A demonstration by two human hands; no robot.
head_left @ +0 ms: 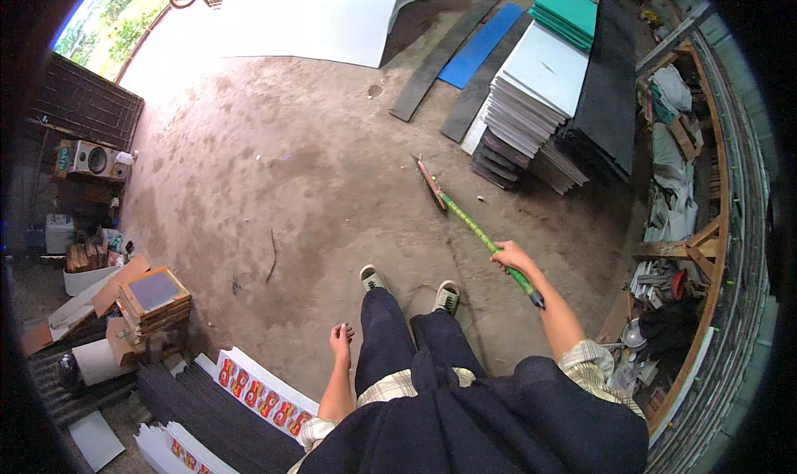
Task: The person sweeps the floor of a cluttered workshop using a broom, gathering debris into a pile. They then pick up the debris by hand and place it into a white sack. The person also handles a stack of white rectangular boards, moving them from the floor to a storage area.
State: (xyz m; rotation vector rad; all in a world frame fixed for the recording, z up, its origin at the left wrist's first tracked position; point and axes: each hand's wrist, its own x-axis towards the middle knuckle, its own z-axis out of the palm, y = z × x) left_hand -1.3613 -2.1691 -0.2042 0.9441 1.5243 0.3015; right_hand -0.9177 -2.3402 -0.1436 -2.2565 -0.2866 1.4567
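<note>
**Poster:** Over on the far left, by the wall, there's a speaker box (91,159), and lower down a stack of wooden frames (153,300) with a roll of white paper (98,361) beside it. Printed sheets with red and yellow patterns (264,394) lie next to dark stacked boards near the person's left side.

**Reply:** What's the left hand (341,341) doing?

**Poster:** Nothing really. It hangs beside the left leg, fingers loosely curled, half open, holding nothing. The shoes (373,277) are planted on the dirt floor (290,167) just ahead of it.

**Reply:** And the right hand (511,258)?

**Poster:** Closed around a long green stick (481,236), looks like a broom handle. The grip sits near the upper end, with only a short dark-tipped bit poking out behind the hand toward the forearm. From the fist the stick slants forward and to the left, down to the floor, where its reddish-brown end (431,183) touches the dirt well ahead of the feet.

**Reply:** Anything right of that?

**Poster:** Big pile of white, dark and green sheets (544,92) beyond the stick's end, then wooden shelving (706,233) stuffed with cloth and clutter along the right edge.
</note>
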